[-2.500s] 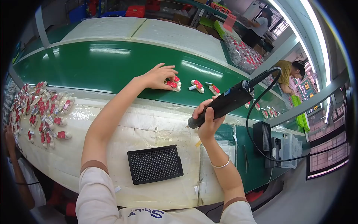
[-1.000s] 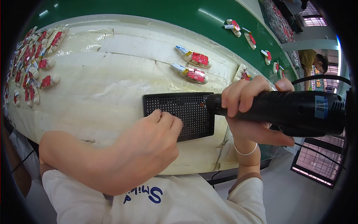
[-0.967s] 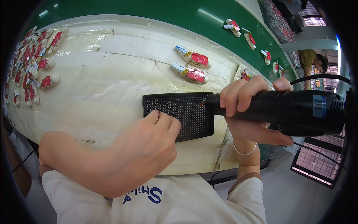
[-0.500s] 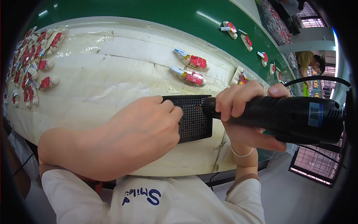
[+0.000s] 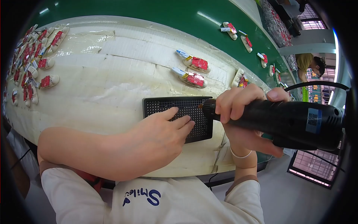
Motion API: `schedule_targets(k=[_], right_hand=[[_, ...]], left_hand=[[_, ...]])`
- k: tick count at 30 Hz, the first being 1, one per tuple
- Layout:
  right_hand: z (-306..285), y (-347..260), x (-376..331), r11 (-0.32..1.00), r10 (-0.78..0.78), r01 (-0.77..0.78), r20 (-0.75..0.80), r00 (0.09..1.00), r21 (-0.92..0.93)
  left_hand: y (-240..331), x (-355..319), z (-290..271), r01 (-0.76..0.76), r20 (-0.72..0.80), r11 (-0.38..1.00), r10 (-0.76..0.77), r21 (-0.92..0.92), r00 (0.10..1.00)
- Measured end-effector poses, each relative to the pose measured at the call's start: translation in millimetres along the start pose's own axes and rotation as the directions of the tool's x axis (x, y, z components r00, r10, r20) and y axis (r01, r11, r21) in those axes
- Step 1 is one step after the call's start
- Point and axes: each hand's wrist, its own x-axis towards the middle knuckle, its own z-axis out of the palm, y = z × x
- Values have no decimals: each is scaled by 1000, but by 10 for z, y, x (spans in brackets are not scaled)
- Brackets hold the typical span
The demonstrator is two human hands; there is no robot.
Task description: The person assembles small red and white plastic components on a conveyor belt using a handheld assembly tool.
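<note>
We see a cream-covered bench (image 5: 85, 104) filling the middle, with a green strip (image 5: 149, 16) curving along its far side from eleven to two o'clock. Taking the tray as our clock's centre, a pile of shoes (image 5: 33, 61) lies near ten. A black tool (image 5: 287, 119) stretches toward three, its nose over the tray's upper right edge. The black, gridded tray (image 5: 204, 137) sits flat on the bench. Of the hands, the right (image 5: 244, 117) wraps firmly around the tool; the left (image 5: 161, 135) has its fingers loosely spread over the tray's holes. Two red-and-cream shoes (image 5: 194, 79) lie side by side around twelve to one.
</note>
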Motion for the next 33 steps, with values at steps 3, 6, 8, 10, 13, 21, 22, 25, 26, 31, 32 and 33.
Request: schedule_targets(k=[3, 6, 8, 10, 13, 21, 22, 25, 26, 31, 32, 33], right_hand=[[11, -22, 5, 1000, -7, 7, 2, 1000, -2], [-33, -6, 7, 1000, -22, 22, -17, 1000, -1], [0, 2, 32, 1000, -31, 31, -12, 999, 4], [30, 4, 39, 999, -41, 41, -1, 999, 16], [33, 21, 68, 998, -53, 53, 4, 999, 21], [-35, -38, 63, 996, -88, 88, -2, 996, 10], [-7, -44, 59, 996, -91, 91, 2, 996, 15], [35, -37, 90, 995, -102, 102, 19, 995, 19], [41, -59, 74, 994, -105, 105, 27, 994, 23], [-16, -189, 250, 987, -161, 159, 120, 980, 23], [-16, -186, 300, 988, -156, 155, 120, 980, 19], [-4, -137, 349, 986, -165, 160, 125, 978, 49]], left_hand=[[8, -69, -224, 19, 192, 999, -10, -41, 981], [-76, -12, -336, 58, 435, 993, -6, -106, 900], [-75, -26, -253, 57, 413, 993, -10, -101, 910], [-55, 1, -89, 59, -6, 992, -59, 109, 998], [-35, -80, -66, 95, 41, 975, -106, 200, 994], [-435, 68, -354, 249, 202, 949, -210, -191, 956], [-527, 95, -261, 218, -5, 958, -223, -186, 975], [-880, 267, 184, 130, -566, 979, -197, -158, 801], [-927, 304, 288, 136, -569, 978, -203, -158, 797], [-992, 412, 493, 44, -496, 939, -220, -341, 840], [-988, 428, 501, 40, -497, 938, -218, -344, 840], [-998, 425, 523, 23, -505, 936, -210, -351, 837]])
